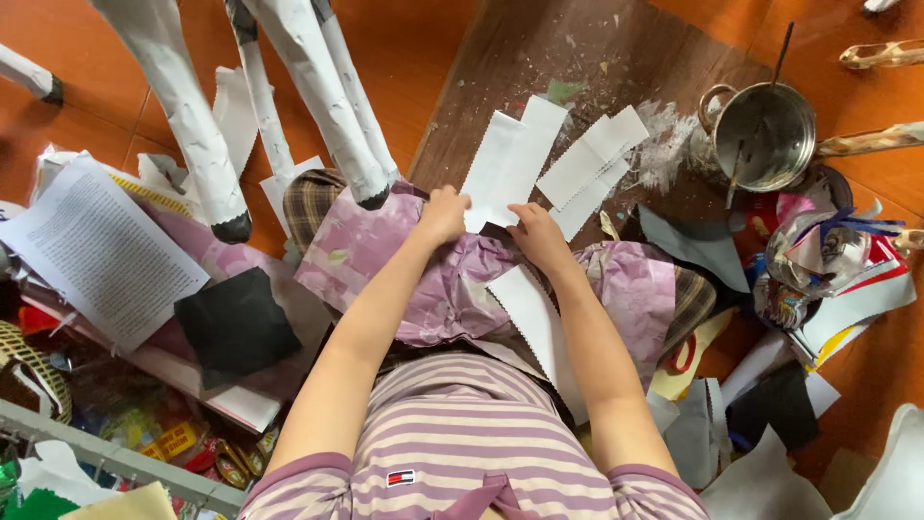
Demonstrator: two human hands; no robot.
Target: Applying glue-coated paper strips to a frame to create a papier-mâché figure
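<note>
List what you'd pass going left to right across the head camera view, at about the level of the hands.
Printed sheet → black paper → left hand → right hand → grey paper → crumpled colour paper pile.

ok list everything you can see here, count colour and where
white paper strips: several, white with zigzag edges, on the dark board ahead of the hands
metal pot: one, silver, a stick standing in it, upper right
dark board: one, brown with white smears, top centre
paper-covered legs: about four, white with black tips, upper left
printed sheet: one, white, left
black piece: one, black, beside the printed sheet
crumpled scraps: a heap, mixed colours, right
floor: orange
left hand: fingers on a white strip, over the purple lap
right hand: fingers on the same strip
</note>
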